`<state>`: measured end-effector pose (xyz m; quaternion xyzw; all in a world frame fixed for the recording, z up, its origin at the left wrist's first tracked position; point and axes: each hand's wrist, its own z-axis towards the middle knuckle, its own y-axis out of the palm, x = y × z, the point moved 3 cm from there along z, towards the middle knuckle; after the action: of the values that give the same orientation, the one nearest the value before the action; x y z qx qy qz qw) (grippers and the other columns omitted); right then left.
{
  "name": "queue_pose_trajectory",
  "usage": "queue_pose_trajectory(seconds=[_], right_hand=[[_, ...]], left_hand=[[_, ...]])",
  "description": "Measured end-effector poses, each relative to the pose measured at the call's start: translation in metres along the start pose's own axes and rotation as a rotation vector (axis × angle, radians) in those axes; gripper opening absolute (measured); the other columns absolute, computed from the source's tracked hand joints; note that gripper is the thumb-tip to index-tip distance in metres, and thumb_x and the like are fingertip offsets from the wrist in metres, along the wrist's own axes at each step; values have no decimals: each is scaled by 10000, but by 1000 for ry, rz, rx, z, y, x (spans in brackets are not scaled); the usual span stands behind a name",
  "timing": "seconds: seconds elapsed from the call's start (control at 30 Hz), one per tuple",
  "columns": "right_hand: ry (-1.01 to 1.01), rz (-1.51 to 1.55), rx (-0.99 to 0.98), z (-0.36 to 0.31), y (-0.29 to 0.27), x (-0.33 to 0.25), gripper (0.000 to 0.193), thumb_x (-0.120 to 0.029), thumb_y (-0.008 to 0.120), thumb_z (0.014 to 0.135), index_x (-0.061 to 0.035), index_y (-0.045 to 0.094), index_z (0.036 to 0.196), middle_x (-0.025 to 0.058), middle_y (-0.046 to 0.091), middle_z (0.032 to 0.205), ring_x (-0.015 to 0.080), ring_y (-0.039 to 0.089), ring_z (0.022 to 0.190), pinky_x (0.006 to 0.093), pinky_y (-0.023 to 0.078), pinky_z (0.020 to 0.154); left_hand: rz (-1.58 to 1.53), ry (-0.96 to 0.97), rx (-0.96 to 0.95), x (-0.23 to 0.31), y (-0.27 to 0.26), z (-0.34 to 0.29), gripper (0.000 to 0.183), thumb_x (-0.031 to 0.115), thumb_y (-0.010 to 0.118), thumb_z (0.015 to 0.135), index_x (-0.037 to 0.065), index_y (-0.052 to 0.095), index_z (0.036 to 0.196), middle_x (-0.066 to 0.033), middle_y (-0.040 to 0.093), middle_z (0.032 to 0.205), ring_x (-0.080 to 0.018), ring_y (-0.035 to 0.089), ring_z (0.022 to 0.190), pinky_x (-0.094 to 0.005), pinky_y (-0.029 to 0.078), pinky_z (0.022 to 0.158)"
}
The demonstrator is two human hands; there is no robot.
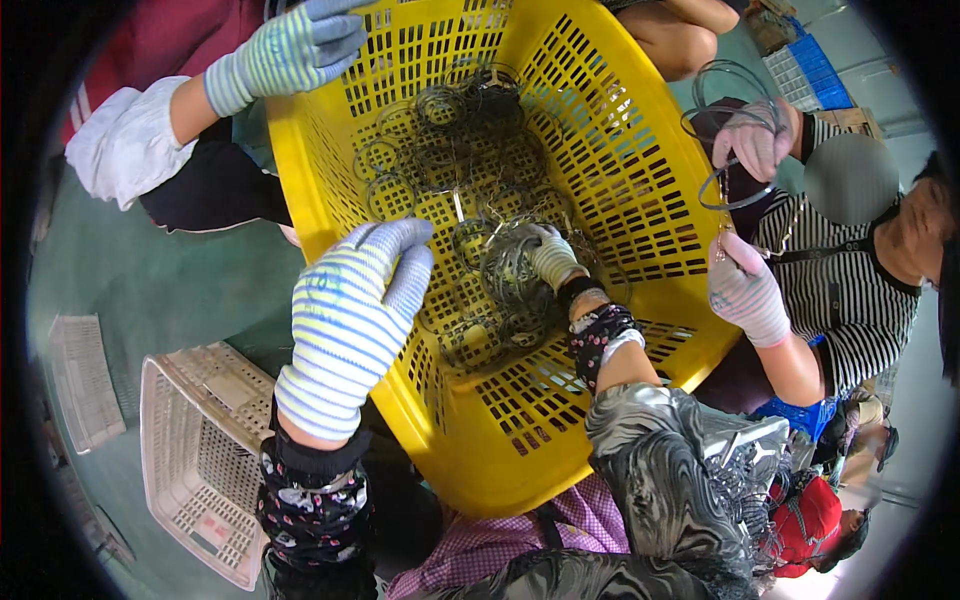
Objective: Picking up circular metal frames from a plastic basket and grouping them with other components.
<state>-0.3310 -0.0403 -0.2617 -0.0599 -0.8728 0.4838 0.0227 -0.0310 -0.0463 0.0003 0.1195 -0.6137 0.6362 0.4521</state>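
Note:
A large yellow plastic basket (290,170) with slotted walls stands in front of me, with several thin black wire coils (440,105) lying on its bottom. My right hand (555,258), in a striped knit glove, reaches down inside it. Its fingers are closed on a bundled wire coil (510,270); the fingertips are partly hidden by the wire. Over the basket's left rim hovers my left hand (350,315), in a similar striped glove. Nothing shows in it, and its thumb stands apart from the loosely bent fingers. A short white strip (459,206) lies among the coils.
At the far left, a co-worker's gloved hand (295,55) is by the basket's rim. On the right, a person in a striped shirt (840,280) holds black wire loops (735,110) in gloved hands. A pale plastic crate (205,460) lies on the floor at left.

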Motion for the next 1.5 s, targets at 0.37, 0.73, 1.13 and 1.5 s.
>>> queue_pose_trajectory(seconds=[0.37,0.73,1.13,1.5], right_hand=[[462,905,94,94,64,44,362,-219,536,891,-81,487,1222,125,642,897,234,600,793,315,476,746],[163,1849,366,17,-31,-22,261,-215,371,942,-44,567,953,70,628,850,210,596,741,336,504,714],[-811,1315,463,-233,-197,-100,171,-181,595,798,-37,597,891,106,595,922,222,574,878,343,461,800],[-596,1504,528,-293,-174,-96,204,-19,536,828,-39,606,1019,130,492,1222,209,537,983,314,437,884]], left_hand=[[-22,13,-88,-6,14,7,178,133,578,836,10,629,955,-156,645,909,-296,630,835,-348,488,742],[63,-16,-3,-6,-8,-7,157,150,577,832,41,632,932,-153,641,877,-306,624,799,-358,485,715],[-195,-87,43,0,-12,-7,483,276,580,870,0,452,1246,-135,606,1075,-185,609,875,-290,496,673],[-897,-255,102,41,-27,-33,260,298,490,928,63,595,961,19,527,626,-47,467,450,-184,372,417]])
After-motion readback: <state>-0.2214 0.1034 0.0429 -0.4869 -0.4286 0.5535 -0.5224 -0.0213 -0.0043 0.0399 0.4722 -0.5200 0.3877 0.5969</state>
